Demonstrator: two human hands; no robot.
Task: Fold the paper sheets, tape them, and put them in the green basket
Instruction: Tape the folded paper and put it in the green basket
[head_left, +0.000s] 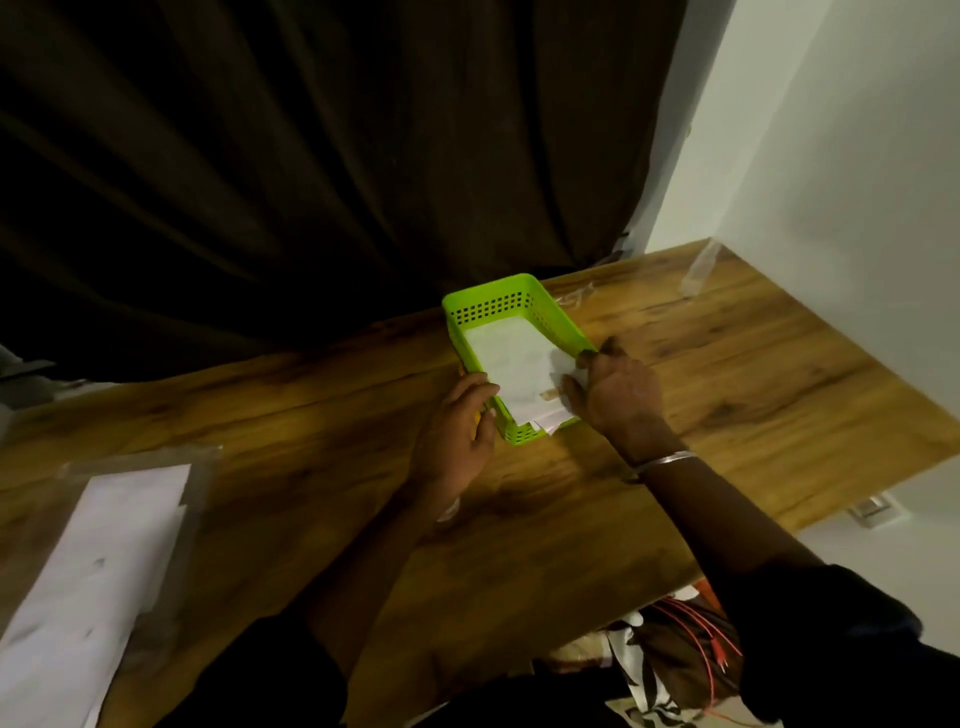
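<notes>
Head view, single frame, dim light.

Right hand: placed at the near right corner of the bright green perforated plastic basket. Fingers curled inward and partly closed, tips down on the folded white paper sheet inside the basket; thumb lies along the right rim. Whether the paper is pinched or only pressed cannot be told. A thin silver metal bangle sits on this wrist.

Left hand: at the near left wall of the basket. Fingers loosely bent and close together, tips touching the rim and the paper's left edge; no firm grasp visible. Something yellow shows under the fingers, too hidden to identify.

Folded paper: lies flat in the basket, filling most of its floor. A short brownish strip of tape is on its near edge. More white paper edges stick out past the basket's near end.

Basket: stands on the wood-grain brown tabletop, toward the far edge, close to a dark brown pleated curtain.

Stack of flat white paper sheets: at the table's near left, well apart from the basket, on a clear plastic sleeve.

Writing, brands, labels: none legible on the paper, tape or basket.
</notes>
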